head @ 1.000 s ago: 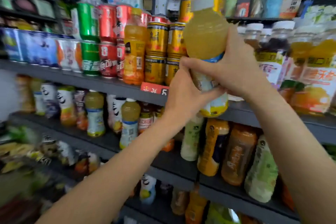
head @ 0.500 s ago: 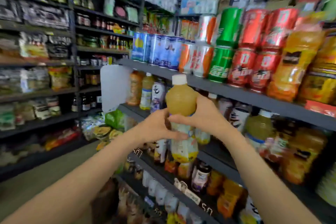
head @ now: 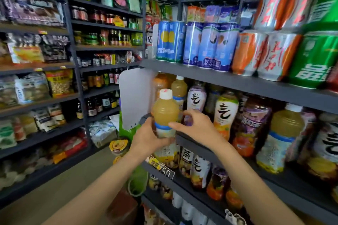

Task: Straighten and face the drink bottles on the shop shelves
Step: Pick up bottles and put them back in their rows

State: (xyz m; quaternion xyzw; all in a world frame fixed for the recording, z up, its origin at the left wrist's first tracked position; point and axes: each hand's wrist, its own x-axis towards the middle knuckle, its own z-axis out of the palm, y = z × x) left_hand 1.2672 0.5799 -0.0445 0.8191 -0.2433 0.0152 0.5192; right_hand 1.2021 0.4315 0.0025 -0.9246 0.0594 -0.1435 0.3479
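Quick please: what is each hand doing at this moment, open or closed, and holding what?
Left hand: closed around the yellow juice bottle, gripping its lower body.
Right hand: fingers loosely curled beside the bottle, index fingertip touching it; not gripping.

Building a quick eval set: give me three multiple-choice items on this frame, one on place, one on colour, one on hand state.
1. Where is the held bottle?
A) in front of the middle shelf's left end
B) on the floor
C) on the top shelf

2. Its cap colour?
A) green
B) white
C) black

3. The left hand?
A) hangs free
B) flat on the shelf
C) grips the bottle

Key: 1 A, it is up before the drinks shelf; 2 B, the cap is white; 3 C, fingers wrap the label while the right hand touches it.
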